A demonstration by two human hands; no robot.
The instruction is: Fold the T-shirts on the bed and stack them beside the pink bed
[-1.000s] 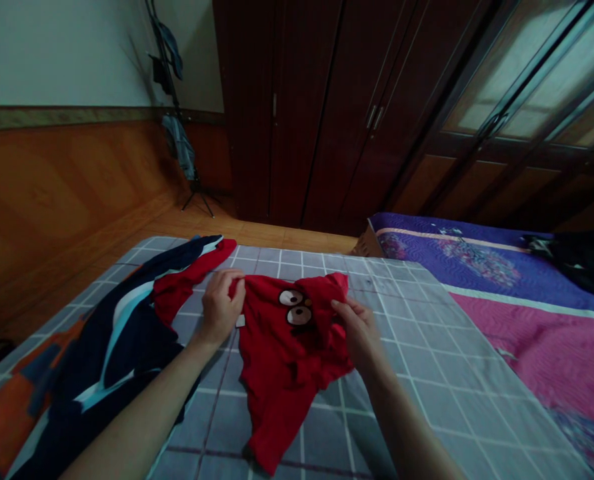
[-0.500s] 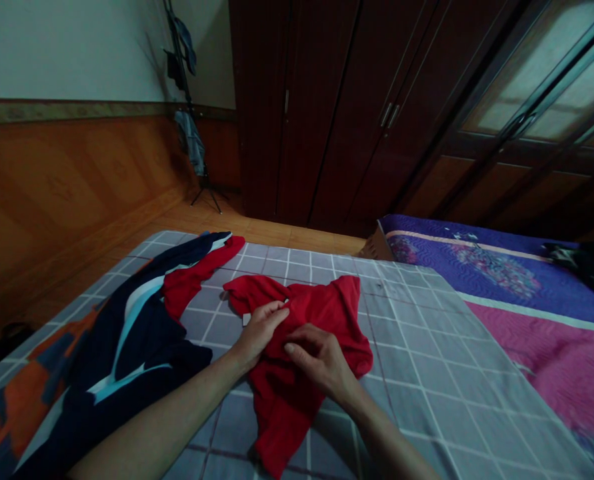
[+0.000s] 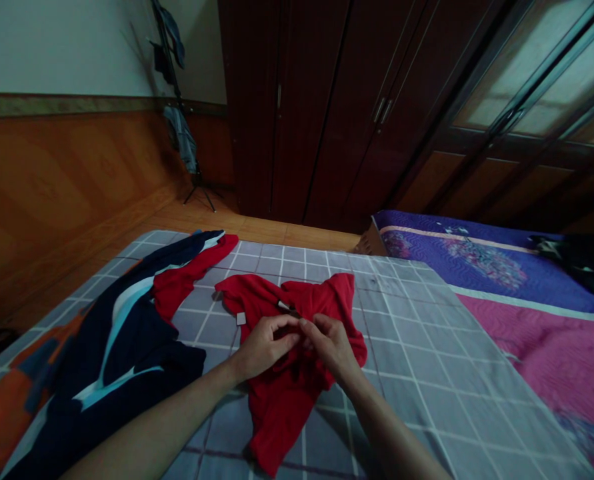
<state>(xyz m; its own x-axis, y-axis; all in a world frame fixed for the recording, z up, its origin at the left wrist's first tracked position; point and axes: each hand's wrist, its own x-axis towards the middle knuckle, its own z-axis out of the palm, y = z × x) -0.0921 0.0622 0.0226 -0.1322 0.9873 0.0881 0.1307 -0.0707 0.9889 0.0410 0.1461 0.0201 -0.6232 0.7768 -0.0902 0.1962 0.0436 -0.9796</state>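
Note:
A red shirt (image 3: 284, 420) lies crumpled on the grey checked bedspread (image 3: 401, 373), with a small white tag sticking out at its left side. Over its middle, my left hand (image 3: 267, 345) pinches the fabric between thumb and fingers. My right hand (image 3: 331, 345) meets it there, thumb and fingertips closed on the same spot. The fingertips touch or nearly touch. What exactly lies between them is too small to make out beyond the red cloth. Just above the fingers, a pale label strip shows at the shirt's opening.
A navy, white and red jacket (image 3: 121, 347) lies along the left side, over an orange and blue cloth (image 3: 31, 373). At the right stands a purple and pink mattress (image 3: 531, 333) with a dark item on it. A wardrobe (image 3: 307, 107) and a coat stand (image 3: 177, 93) are behind.
My hands have come together over the shirt: the left has lowered slightly, and the right has moved up to meet it. The view has shifted slightly.

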